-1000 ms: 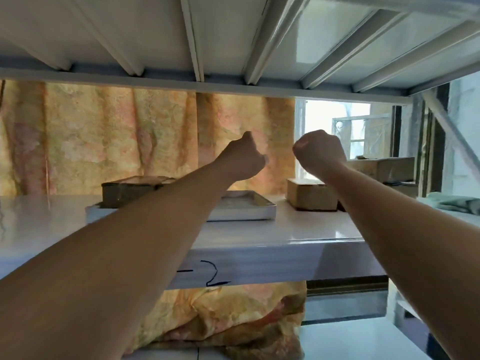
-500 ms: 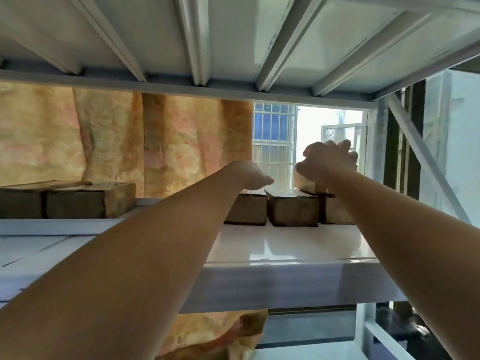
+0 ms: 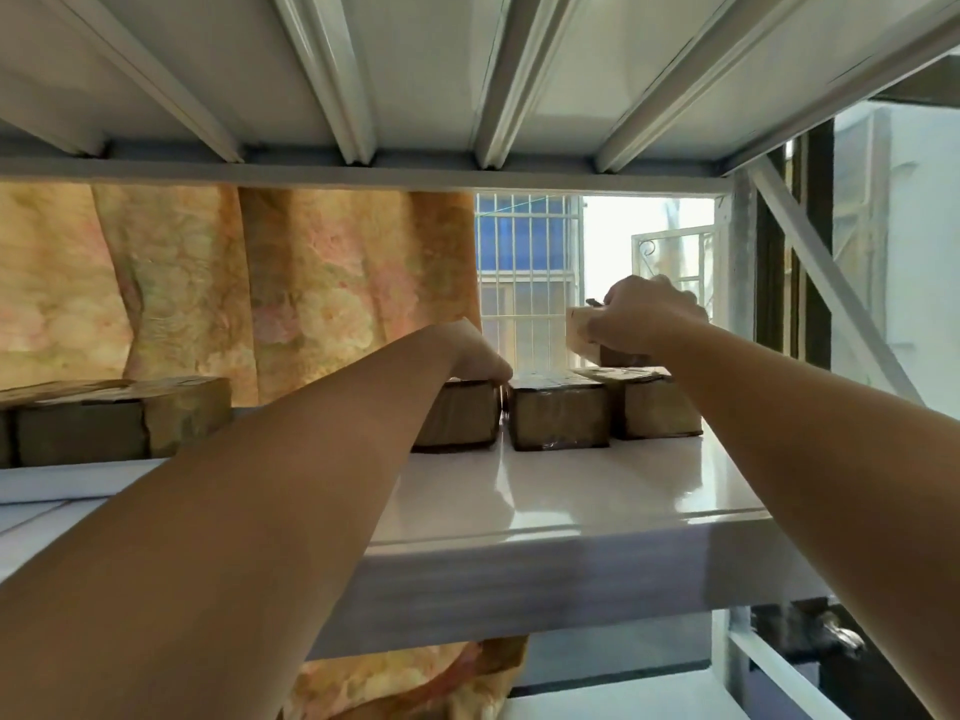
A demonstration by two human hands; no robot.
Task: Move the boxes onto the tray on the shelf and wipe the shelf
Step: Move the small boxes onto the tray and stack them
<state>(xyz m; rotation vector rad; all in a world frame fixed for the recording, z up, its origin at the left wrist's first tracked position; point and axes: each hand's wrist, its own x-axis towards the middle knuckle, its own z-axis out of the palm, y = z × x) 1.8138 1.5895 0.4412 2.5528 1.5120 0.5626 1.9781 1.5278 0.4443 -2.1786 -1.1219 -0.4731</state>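
The white shelf point(image 3: 571, 491) carries a row of brown boxes at 12 o'clock. The left hand point(image 3: 475, 356) lies on the leftmost box point(image 3: 457, 420); whether it grips, I cannot tell. More boxes point(image 3: 119, 413) sit at 9 o'clock. At 1 o'clock, the right hand point(image 3: 644, 317) clasps a pale box point(image 3: 579, 330) held above the row.

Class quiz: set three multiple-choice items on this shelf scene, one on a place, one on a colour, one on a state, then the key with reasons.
1. The left hand is: A on the left box of the row; B on a ladder; C in a pocket.
2. The shelf surface is: A black; B white; C green.
3. The pale box in the right hand is: A flat on the shelf; B raised above the row; C in a bag.
Key: 1A, it lies on that box's top; 2B, glossy white; 3B, gripped above the row.
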